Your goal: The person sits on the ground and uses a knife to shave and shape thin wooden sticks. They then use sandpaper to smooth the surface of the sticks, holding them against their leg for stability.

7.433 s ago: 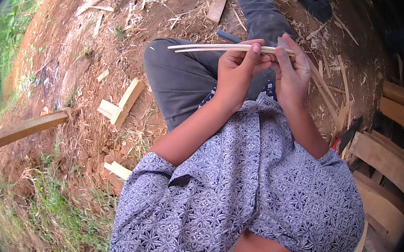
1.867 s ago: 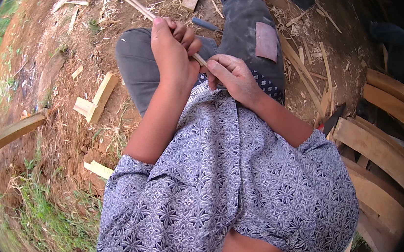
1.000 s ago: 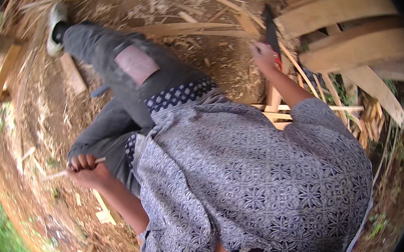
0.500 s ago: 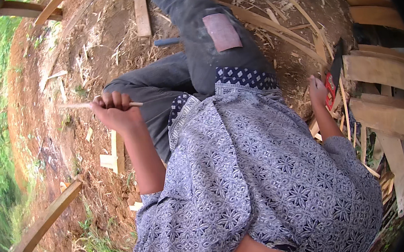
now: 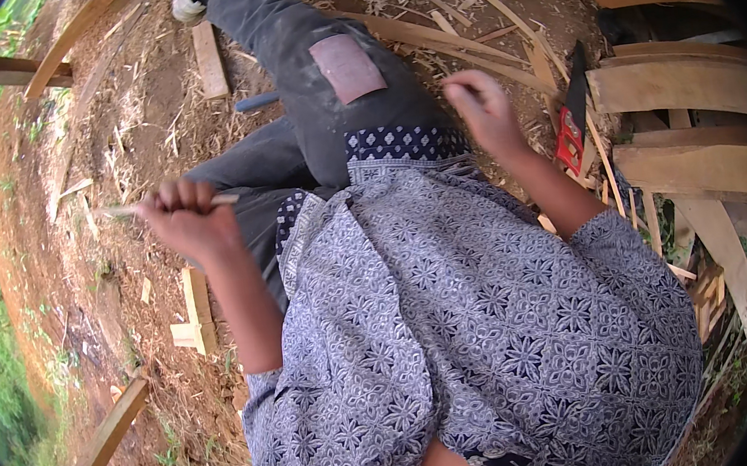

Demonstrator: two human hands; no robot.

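Observation:
My left hand (image 5: 192,217) is closed round a thin pale wooden stick (image 5: 224,199), whose ends stick out on both sides of the fist above my bent leg. My right hand (image 5: 486,112) is raised beside my right thigh, fingers curled in and pressed together. Whatever they may hold is too small or hidden to make out. To the right of that hand, a handsaw (image 5: 572,126) with a red handle and dark blade leans near the wood strips. A pinkish rectangular patch (image 5: 347,68) shows on my dark trouser leg.
Curved wooden boards (image 5: 681,84) are stacked along the right. Long wood strips (image 5: 453,38) and shavings cover the dirt beyond my legs. A blue rod (image 5: 257,102) and a short plank (image 5: 210,61) lie ahead. Crossed wood pieces (image 5: 198,315) and a beam (image 5: 100,448) are at left.
My right hand has moved left from beside the saw to above my thigh. The left hand still grips the stick. The whole view has shifted, so the surroundings appear farther left.

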